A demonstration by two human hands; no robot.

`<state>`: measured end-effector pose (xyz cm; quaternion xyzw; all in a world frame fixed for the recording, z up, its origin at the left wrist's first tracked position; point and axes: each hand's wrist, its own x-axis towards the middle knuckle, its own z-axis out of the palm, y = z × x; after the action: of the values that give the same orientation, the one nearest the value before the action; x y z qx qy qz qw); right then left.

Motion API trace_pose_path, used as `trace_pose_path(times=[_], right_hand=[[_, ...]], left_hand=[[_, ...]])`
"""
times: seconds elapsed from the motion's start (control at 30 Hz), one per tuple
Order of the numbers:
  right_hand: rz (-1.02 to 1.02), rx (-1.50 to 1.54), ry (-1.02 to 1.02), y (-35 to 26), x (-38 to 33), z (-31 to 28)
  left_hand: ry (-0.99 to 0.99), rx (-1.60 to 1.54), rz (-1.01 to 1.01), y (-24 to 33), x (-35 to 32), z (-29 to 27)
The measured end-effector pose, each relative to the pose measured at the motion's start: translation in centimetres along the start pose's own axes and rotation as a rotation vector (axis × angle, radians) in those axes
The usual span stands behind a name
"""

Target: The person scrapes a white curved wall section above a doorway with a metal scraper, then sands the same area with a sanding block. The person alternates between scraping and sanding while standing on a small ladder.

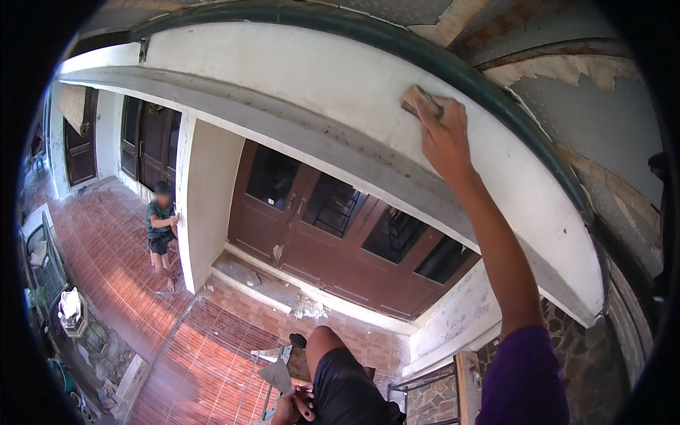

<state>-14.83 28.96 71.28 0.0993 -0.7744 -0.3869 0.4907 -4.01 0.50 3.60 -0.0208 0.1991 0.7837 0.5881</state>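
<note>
My right hand (pixel 446 134), arm stretched up, is closed on a small tan sanding block (pixel 416 100). The block lies against the white face of the beam (pixel 340 78), below the dark green pipe (pixel 397 41) along its top. Low in view, beside my bent knee, my left hand (pixel 295 407) is closed around a putty knife (pixel 277 376). Its flat grey blade points up and away from the beam's right end. Part of the left hand is hidden at the lower edge.
A metal-framed stand (pixel 432 386) is below me at right. Brown doors with glass panes (pixel 340 234) stand under the beam. White debris (pixel 309 307) lies by the doorstep. Another person (pixel 161 227) sits at a pillar (pixel 185 205). Peeling ceiling (pixel 574 85) hangs overhead.
</note>
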Motion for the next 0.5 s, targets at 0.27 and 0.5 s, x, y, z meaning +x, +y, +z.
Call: trace_pose_path(times=[0.27, 0.5], right_hand=[[0.023, 0.019, 0.037, -0.9, -0.1, 0.9], [0.079, 0.0, 0.006, -1.9, 1.7, 1.9]], left_hand=[[0.02, 0.203, -0.008, 0.6, -1.4, 1.9], [-0.056, 0.127, -0.089, 1.0, -1.7, 2.2]])
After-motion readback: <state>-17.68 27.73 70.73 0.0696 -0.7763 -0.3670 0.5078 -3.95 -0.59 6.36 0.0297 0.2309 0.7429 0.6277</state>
